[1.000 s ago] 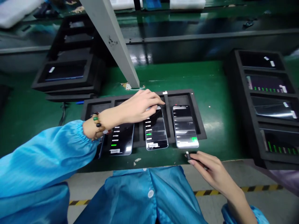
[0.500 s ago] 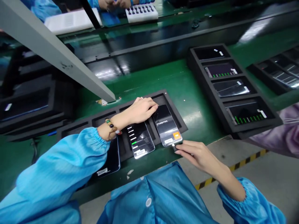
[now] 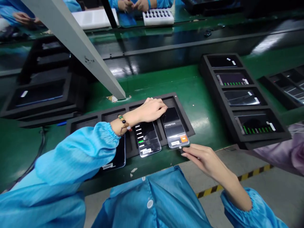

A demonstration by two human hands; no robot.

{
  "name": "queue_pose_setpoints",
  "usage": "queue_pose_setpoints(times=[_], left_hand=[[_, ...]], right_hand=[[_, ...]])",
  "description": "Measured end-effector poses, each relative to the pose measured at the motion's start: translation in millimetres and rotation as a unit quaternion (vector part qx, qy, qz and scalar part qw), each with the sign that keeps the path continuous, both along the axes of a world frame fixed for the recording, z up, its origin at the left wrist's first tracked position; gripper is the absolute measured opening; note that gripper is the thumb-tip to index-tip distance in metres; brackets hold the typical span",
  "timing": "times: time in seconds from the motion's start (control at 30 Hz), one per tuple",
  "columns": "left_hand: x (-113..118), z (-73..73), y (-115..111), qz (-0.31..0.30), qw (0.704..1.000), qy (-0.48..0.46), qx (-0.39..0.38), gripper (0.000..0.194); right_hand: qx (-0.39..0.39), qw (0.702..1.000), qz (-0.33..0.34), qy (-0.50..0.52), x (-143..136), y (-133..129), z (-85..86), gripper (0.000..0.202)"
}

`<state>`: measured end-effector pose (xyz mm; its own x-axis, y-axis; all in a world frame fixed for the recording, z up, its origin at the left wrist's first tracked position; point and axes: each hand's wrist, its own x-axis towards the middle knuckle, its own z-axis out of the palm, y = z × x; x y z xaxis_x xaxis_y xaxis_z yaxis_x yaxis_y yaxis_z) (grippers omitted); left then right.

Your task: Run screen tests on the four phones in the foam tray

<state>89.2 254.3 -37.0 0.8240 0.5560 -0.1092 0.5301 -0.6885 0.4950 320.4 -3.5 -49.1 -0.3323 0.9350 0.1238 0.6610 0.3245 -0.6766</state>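
Observation:
A smartphone (image 3: 174, 128) lies over the right end of a black foam tray (image 3: 187, 126), its dark screen showing white text and an orange button. My left hand (image 3: 153, 110) has its fingers curled at the top end of this phone; some fingertips are hidden. At the lower edge, my right hand (image 3: 201, 156) pinches a small black USB plug (image 3: 181, 150) whose metal tip meets the phone. A second phone (image 3: 148, 139) with a list on its screen lies beside it, under my left wrist. A third phone (image 3: 120, 155) is partly covered by my left sleeve.
To the right, a foam tray (image 3: 220, 104) holds several phones, with another tray (image 3: 285, 82) beyond it. Stacked trays (image 3: 71, 98) stand at the left, near a slanting grey post (image 3: 92, 60). Across the bench, co-workers' hands (image 3: 134, 4) are near a white tray (image 3: 158, 21).
The view has shifted, so the bench appears farther right and more shows at the left. Both hands keep their places on the phone and the plug; the screen looks the same.

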Motion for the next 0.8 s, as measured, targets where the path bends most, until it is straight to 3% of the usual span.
queue_pose_setpoints(times=[0.17, 0.37, 0.5, 0.57, 0.67, 0.73, 0.8], left_hand=[[0.2, 2.7, -3.4, 0.004, 1.000, -0.001, -0.011, 0.049], [7.5, 9.9, -7.7, 0.009, 0.999, 0.009, -0.036, 0.049], [-9.5, 31.7, -14.9, 0.000, 0.999, 0.008, -0.045, 0.052], [-44.6, 54.9, -25.7, 0.005, 0.999, -0.026, -0.021, 0.053], [-137.2, 94.7, -53.7, 0.080, 0.992, -0.074, 0.057, 0.053], [-215.0, 111.4, -77.7, 0.225, 0.967, -0.065, 0.102, 0.048], [-292.6, 111.2, -101.8, 0.460, 0.875, -0.033, 0.149, 0.050]], right_hand=[[-0.026, 0.999, -0.025, 0.033, -0.1, -0.4, -2.3, 0.019], [0.024, 0.998, -0.037, 0.038, 1.4, -2.1, -7.4, 0.012], [0.088, 0.993, -0.063, -0.038, 3.9, -9.5, 4.0, 0.015], [0.154, 0.980, -0.114, -0.058, 3.1, -13.3, 15.0, 0.017], [0.197, 0.970, -0.143, -0.025, -6.3, -11.5, 32.0, 0.012], [0.174, 0.981, -0.089, -0.007, -20.5, -2.9, 41.2, 0.014], [0.163, 0.986, -0.016, 0.011, -41.8, 10.3, 47.7, 0.018]])
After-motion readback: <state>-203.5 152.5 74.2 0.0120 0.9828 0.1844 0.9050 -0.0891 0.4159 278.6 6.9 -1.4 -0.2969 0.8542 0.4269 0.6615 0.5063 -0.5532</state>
